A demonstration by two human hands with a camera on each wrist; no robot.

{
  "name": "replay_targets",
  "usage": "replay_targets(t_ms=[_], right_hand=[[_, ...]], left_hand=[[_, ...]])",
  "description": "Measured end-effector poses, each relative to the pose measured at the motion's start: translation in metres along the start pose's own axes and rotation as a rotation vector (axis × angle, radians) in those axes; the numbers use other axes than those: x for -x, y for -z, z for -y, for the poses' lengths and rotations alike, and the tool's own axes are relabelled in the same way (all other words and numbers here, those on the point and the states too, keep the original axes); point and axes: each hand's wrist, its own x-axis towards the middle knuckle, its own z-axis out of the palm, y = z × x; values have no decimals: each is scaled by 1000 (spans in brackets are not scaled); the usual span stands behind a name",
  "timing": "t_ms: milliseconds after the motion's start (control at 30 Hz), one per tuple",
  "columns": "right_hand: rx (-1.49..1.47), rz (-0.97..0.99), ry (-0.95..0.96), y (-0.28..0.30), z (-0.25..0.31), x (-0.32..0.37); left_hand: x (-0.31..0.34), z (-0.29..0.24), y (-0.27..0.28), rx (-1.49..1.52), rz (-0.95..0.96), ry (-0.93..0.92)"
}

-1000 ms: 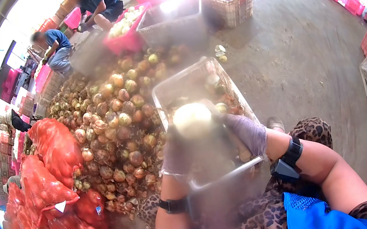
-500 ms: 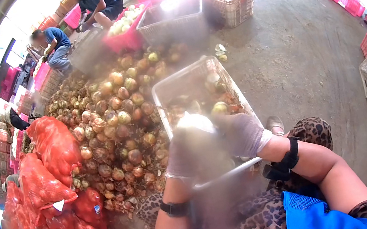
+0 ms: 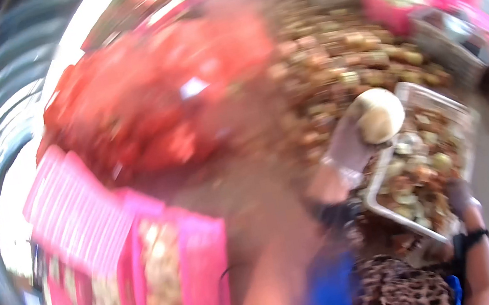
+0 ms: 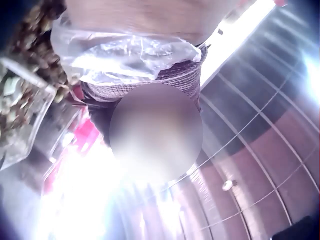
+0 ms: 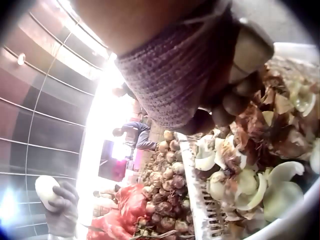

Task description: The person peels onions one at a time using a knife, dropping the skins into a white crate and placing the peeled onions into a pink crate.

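Note:
The left hand (image 3: 349,141), in a pale purple glove, holds a large peeled onion (image 3: 380,115) above the left side of a white crate (image 3: 409,225) of skins and onion pieces. In the left wrist view the blurred onion (image 4: 156,135) hides the fingers below the glove's plastic cuff. Low over the crate's near right corner is the right hand (image 3: 460,197). The right wrist view shows that gloved hand (image 5: 200,85) with fingers curled round a pale, handle-like object (image 5: 251,52); its far end is hidden. Onion scraps (image 5: 245,187) lie below it.
Pink crates (image 3: 202,269) with pale onions stand at the lower left. Red net sacks (image 3: 151,97) lie at the upper left, beside a heap of unpeeled onions (image 3: 339,59). More crates (image 3: 447,47) and a person stand beyond the heap.
The head view has swung left, bringing in the pink crates. The hands, earlier close together at the onion, are apart; the left has carried it away from the right.

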Motion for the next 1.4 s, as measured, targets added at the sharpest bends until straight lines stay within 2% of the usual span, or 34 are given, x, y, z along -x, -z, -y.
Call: replay_targets(t_ms=[33,67,100,133,167,200,233,300,333,367,433,467,500,567,600,633,700,733,767,833,867,933,1000,1067,1100,1133,1167,1200,1233,1267,1300,1333,1367,1400], right_hand=[[-69,57,-125,5,4,-2],[-372,70,-259,15,6,3],[-670,44,-402,27,9,7],[-883,141,-574,72,28,10],[-934,157,-541,53,35,4],[-982,172,-532,27,35,7],[-1030,189,-524,-2,34,10],[-971,229,-506,95,66,19],[-942,248,-496,149,84,23],[-906,194,-440,118,77,20],[-991,209,-514,141,83,23],[-1033,217,-551,149,85,23],[-1032,206,-582,133,80,21],[-1040,183,-555,142,74,24],[-1045,171,-542,145,72,25],[-984,115,-500,117,57,26],[-942,162,-499,157,65,25],[-912,184,-538,184,60,29],[-927,139,-523,181,53,28],[-1014,175,-587,193,40,32],[-1114,218,-715,225,43,27],[-1210,200,-864,241,34,17],[-1052,-269,-737,159,11,14],[-1145,-129,-849,180,14,-1],[-1187,-46,-909,197,16,-10],[-1228,30,-961,197,13,-20],[-1147,26,-897,179,10,-19],[-1039,108,-878,183,10,-23],[-1074,94,-834,185,9,-29],[-1107,80,-792,185,8,-33],[-1063,98,-779,182,8,-38],[-1018,114,-765,180,6,-44],[-1034,140,-761,179,3,-51],[-1044,247,-834,179,0,-57]], left_hand=[[13,-14,26,69,-107,-27],[28,-29,53,196,-201,-43],[50,-43,67,503,-293,-1],[65,-52,86,817,-350,29],[90,-47,128,807,-345,-77],[119,-71,144,1088,-482,-108],[155,-82,167,986,-485,-215],[227,-105,215,793,-509,-429],[266,-88,260,829,-590,-599],[296,-82,276,864,-635,-589],[357,-71,308,931,-727,-569],[359,-62,312,942,-1340,-529],[372,-24,339,1039,-1019,-541],[370,14,348,1035,-827,-422],[344,14,320,946,-949,-298],[327,16,300,855,-1063,-169],[316,16,293,758,-1059,-81],[302,22,288,725,-1027,-12],[282,33,284,694,-971,75],[226,73,271,639,-798,280],[206,96,278,643,-700,310],[171,145,304,649,-553,327],[113,170,284,256,-671,509],[56,194,261,-340,-673,669],[31,199,241,-327,-541,660],[0,220,228,-532,-351,678],[-31,241,216,-754,-159,662],[-62,262,204,-953,13,608],[-96,266,179,-935,93,692],[-127,267,151,-888,168,661],[-155,305,149,-1046,262,551],[-183,320,136,-1128,362,431],[-208,335,121,-1158,414,478],[-229,337,98,-1186,471,522]])
